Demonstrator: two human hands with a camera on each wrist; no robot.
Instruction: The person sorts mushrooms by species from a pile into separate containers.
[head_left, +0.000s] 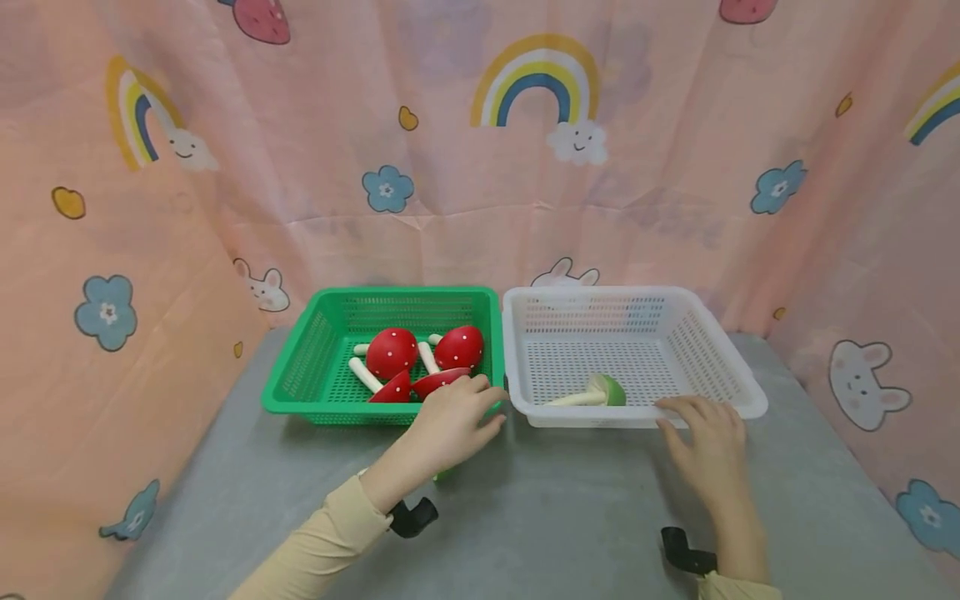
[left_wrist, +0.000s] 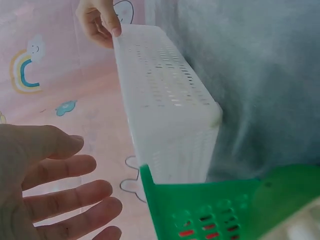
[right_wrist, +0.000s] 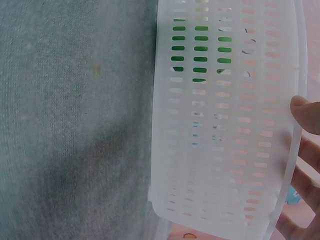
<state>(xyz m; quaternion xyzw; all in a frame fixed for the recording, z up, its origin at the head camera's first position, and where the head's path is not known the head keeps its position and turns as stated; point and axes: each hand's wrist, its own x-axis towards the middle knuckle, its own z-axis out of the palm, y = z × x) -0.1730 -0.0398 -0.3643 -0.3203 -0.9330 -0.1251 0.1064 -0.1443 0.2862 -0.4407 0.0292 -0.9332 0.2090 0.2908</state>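
Note:
My left hand is over the front right corner of the green basket. Its spread, loosely bent fingers hold nothing in the left wrist view. Several red toy mushrooms with white spots and pale stems lie in that basket. Beneath my left forearm, a green-capped toy mushroom is mostly hidden in the head view. My right hand grips the front rim of the white basket, thumb outside and fingers over the edge. Inside it lies another green-capped mushroom with a pale stem.
Both baskets stand side by side at the back of a grey cloth-covered table. Behind and beside them hangs a pink curtain printed with rainbows, flowers and rabbits. A black strap piece sticks out near the left wrist.

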